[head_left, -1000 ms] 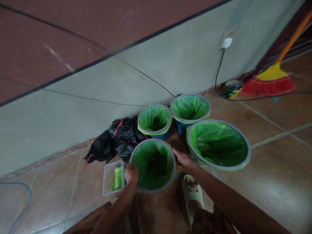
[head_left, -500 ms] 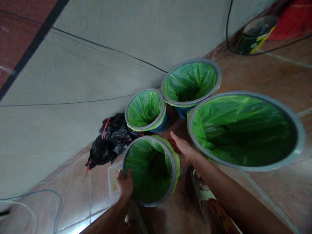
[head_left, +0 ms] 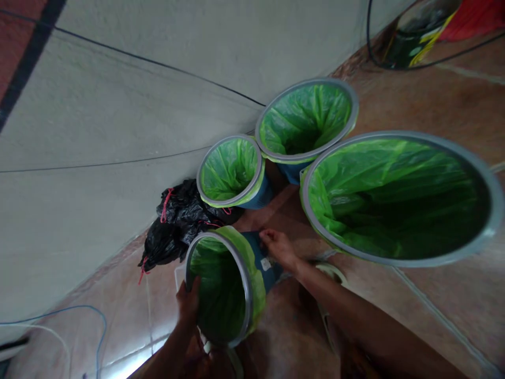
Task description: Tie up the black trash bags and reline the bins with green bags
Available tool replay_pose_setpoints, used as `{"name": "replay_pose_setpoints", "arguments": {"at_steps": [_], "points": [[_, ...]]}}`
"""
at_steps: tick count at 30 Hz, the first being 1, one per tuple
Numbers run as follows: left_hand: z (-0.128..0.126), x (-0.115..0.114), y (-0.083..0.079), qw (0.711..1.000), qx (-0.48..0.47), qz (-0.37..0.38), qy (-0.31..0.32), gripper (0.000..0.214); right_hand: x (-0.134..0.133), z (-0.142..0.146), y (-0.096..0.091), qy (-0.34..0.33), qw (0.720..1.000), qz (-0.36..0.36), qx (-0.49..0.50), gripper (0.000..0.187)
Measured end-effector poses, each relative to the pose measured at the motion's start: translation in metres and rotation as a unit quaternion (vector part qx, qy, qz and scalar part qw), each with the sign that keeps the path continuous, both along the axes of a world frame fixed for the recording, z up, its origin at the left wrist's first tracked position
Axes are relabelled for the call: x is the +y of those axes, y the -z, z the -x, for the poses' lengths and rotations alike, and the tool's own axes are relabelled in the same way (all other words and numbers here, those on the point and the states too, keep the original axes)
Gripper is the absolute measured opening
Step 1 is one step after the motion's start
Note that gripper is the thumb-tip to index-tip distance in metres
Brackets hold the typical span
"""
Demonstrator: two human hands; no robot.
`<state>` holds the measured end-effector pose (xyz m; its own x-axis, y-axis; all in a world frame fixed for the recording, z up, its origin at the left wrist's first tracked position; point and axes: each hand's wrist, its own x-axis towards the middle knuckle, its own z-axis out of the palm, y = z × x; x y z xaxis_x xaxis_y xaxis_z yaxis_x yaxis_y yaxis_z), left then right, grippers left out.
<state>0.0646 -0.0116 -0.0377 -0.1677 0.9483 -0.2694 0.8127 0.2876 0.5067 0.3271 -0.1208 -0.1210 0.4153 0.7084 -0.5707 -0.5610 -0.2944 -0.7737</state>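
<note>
A blue trash bin [head_left: 273, 278] with a grey rim and a green plastic liner [head_left: 221, 295] tilts, its mouth turned toward the lower left. My left hand [head_left: 188, 302] grips the rim at its left side, thumb inside the mouth. Beside the bin's blue wall, close to a small white label, is my right hand [head_left: 279, 248] with its fingers curled together. Whether those fingers hold anything, I cannot make out. Behind stand a small lined bin [head_left: 263, 196], a medium lined bin [head_left: 290, 172] and, to the right, a large lined bin [head_left: 398, 261].
Black tied garbage bags [head_left: 163, 243] with pink strings lie against the grey wall [head_left: 158, 105]. Cables run along the wall, and a blue cord [head_left: 103, 326] lies on the tiled floor. A dark can [head_left: 414, 47] stands at the upper right beside something red.
The held bin has tipped over to the left, so its blue side now shows. My right hand has moved slightly left and lower, its fingers curling in at the bin's side.
</note>
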Motion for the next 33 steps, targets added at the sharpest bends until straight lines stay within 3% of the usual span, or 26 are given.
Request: {"name": "replay_pose_setpoints", "arguments": {"at_steps": [5, 8, 11, 19, 23, 27, 33], "points": [[0.011, -0.004, 0.007, 0.999, -0.031, -0.018, 0.039, 0.041, 0.023, -0.006, -0.041, -0.111, 0.992, -0.054, 0.037, 0.050], [0.006, -0.001, 0.009, 0.995, -0.052, -0.020, 0.079, 0.044, 0.036, -0.002, -0.056, -0.139, 0.982, -0.123, -0.042, 0.038], [0.001, 0.006, 0.012, 0.990, -0.051, -0.024, 0.128, 0.044, 0.033, 0.003, -0.055, -0.112, 0.986, -0.105, -0.065, 0.013], [-0.016, 0.006, 0.007, 0.984, -0.041, -0.041, 0.171, 0.038, 0.002, -0.013, -0.029, -0.084, 0.996, -0.030, 0.012, 0.011], [-0.017, 0.003, 0.006, 0.989, -0.075, -0.027, 0.128, 0.039, 0.001, -0.020, -0.034, -0.081, 0.995, -0.015, 0.050, 0.023], [-0.004, -0.006, 0.011, 0.996, -0.089, -0.004, 0.013, 0.039, -0.001, -0.024, -0.045, -0.037, 0.995, -0.039, 0.089, 0.028], [0.004, -0.032, 0.012, 0.987, -0.100, 0.038, -0.117, 0.029, -0.011, -0.010, -0.048, -0.067, 0.991, -0.056, 0.106, 0.033]]}}
